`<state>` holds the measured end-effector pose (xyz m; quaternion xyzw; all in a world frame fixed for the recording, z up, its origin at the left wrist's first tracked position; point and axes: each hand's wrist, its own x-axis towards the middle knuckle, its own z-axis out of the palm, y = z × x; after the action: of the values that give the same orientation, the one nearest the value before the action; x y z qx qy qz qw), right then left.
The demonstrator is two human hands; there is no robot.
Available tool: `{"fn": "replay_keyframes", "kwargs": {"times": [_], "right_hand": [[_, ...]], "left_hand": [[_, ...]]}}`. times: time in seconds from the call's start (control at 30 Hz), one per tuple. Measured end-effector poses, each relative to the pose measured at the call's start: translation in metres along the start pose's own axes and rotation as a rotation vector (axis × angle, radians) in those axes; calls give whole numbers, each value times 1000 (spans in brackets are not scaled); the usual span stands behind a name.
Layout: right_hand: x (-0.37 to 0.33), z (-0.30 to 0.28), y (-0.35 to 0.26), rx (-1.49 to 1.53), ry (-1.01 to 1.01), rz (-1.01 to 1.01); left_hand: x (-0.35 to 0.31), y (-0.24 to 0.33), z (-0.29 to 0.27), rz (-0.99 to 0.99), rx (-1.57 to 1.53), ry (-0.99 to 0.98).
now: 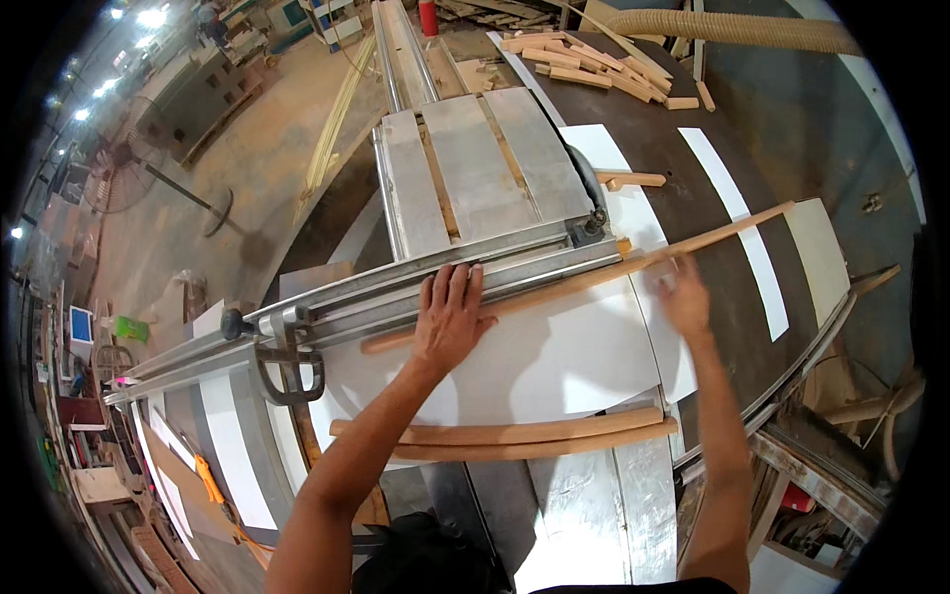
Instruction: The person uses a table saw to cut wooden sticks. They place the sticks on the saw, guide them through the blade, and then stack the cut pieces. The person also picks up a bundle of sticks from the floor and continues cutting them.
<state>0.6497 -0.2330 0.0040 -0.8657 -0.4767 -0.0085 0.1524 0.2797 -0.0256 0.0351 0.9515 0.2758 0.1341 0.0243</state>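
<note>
A long wooden strip (579, 288) lies slantwise along the aluminium fence (534, 259) of a sliding table saw. My left hand (449, 315) has its fingers hooked over the fence and its thumb by the strip, pressing the two together. Beside the strip's right half is my right hand (685, 297), fingers apart and slightly blurred; whether its fingertips touch the wood I cannot tell. Closer to my body, two slightly curved wooden strips (534, 434) lie side by side on the white board and metal table.
Short wooden offcuts (594, 67) are piled at the back right. Two small pieces (633, 180) lie nearer the fence. A metal clamp handle (289, 368) juts toward me on the left. The slotted sliding table (485, 163) extends beyond the fence, and a ribbed hose (732, 30) hangs at the upper right.
</note>
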Motion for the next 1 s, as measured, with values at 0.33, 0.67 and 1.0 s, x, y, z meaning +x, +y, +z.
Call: {"fn": "replay_keyframes", "kwargs": {"times": [0.33, 0.67, 1.0], "right_hand": [[79, 10, 186, 14, -106, -129], [67, 6, 131, 108, -77, -32], [58, 1, 82, 71, -77, -27]], "left_hand": [[1, -1, 2, -74, -2, -27], [0, 0, -12, -15, -62, -55], [-3, -5, -7, 28, -32, -30]]}}
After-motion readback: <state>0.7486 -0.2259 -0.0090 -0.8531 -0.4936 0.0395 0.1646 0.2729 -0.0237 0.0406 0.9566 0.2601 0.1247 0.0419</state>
